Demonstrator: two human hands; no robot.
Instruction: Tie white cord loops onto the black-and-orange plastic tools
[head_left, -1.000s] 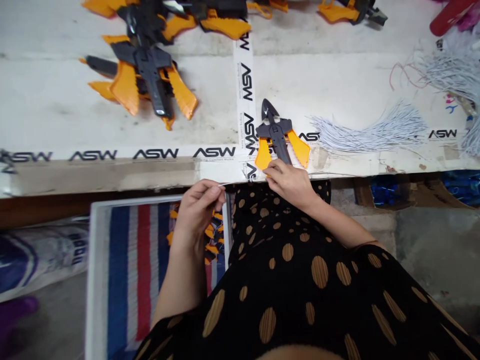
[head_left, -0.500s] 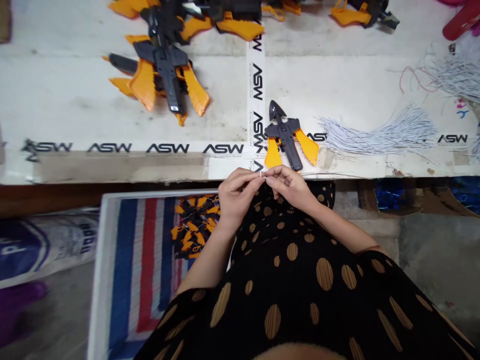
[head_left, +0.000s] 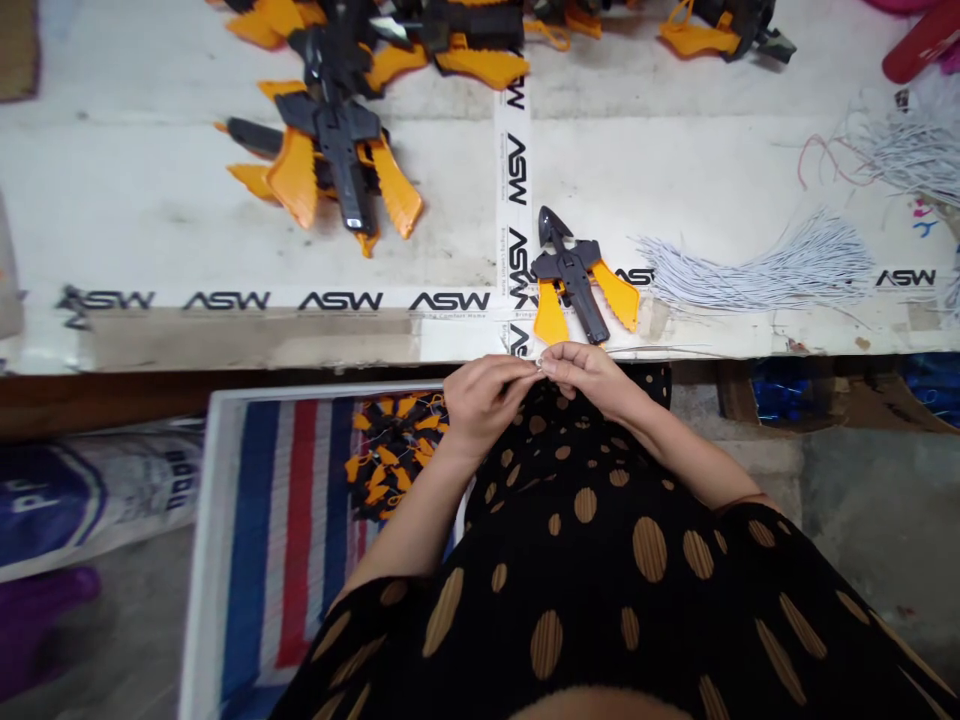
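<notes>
My left hand and my right hand meet fingertip to fingertip just off the table's front edge. Both are closed in a pinch on a thin white wire, of which only a tiny bit shows between the fingers. Just beyond them lies a toy bird-like figure, dark grey with a pointed head and two orange wings, its tail end close to my right fingers. To its right rests a bundle of white wires. A thin dark strand runs along the table edge beside my right hand.
More grey and orange figures lie piled at the table's back left. Another wire bundle and a red cylinder are at the far right. Below the table edge, a white-framed bin with striped lining holds several figures.
Both hands have shifted slightly right and toward my body, still pinching together. The white bit between the fingers shows less. The whole view has moved a little.
</notes>
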